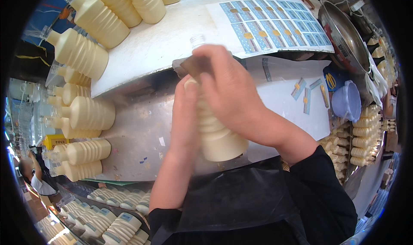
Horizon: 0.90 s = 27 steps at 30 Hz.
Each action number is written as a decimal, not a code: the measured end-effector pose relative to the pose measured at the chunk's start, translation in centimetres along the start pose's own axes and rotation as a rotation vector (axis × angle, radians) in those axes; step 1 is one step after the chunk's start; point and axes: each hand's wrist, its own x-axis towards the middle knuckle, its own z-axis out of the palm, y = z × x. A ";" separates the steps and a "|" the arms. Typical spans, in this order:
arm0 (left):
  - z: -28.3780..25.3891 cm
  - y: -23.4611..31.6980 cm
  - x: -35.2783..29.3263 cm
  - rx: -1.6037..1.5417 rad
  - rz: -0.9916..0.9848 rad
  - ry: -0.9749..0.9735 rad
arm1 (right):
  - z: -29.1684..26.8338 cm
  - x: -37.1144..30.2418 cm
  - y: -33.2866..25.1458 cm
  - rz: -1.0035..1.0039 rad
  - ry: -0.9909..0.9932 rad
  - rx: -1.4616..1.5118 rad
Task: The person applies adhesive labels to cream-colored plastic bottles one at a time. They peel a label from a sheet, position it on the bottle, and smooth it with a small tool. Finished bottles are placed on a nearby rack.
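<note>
A cream ribbed plastic bottle [221,144] with a clear threaded neck stands tilted away from me between my hands, its base toward my body. My left hand [185,109] is closed around its left side. Over the upper part of the bottle, my right hand [234,83] is bent and partly blurred by motion. A brownish-grey flat piece [191,66], perhaps a cloth, is pinched between its thumb and fingers. Its exact kind is hard to make out, and the hands hide much of the bottle's front.
Beyond my hands lies a white board [172,34] with a sheet of blue labels [275,23]. Cut labels [299,88], a yellow cutter [324,96], yellow-handled scissors [330,80] and a lilac bucket [345,101] are at right. Several bottles [92,116] line the left; labelled ones [122,230] sit lower left.
</note>
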 end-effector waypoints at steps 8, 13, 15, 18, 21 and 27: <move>0.0 0.0 0.1 0.102 0.052 0.007 | -1.3 -2.8 6.7 0.226 0.208 0.063; -0.1 0.1 0.0 0.223 0.131 0.070 | -1.1 -0.5 4.1 0.159 0.333 0.116; 0.3 0.2 -0.9 0.429 0.298 0.156 | -1.0 0.0 1.4 0.146 0.159 0.232; -0.1 0.1 -2.5 1.382 0.627 0.037 | -0.2 -0.2 1.3 0.066 -0.004 -0.022; -0.5 -0.7 -3.5 1.184 0.475 -0.002 | -0.5 -0.6 4.4 0.099 0.145 -0.046; -1.1 -1.6 -3.2 0.732 0.311 -0.015 | -1.6 -1.7 8.1 0.107 0.197 0.026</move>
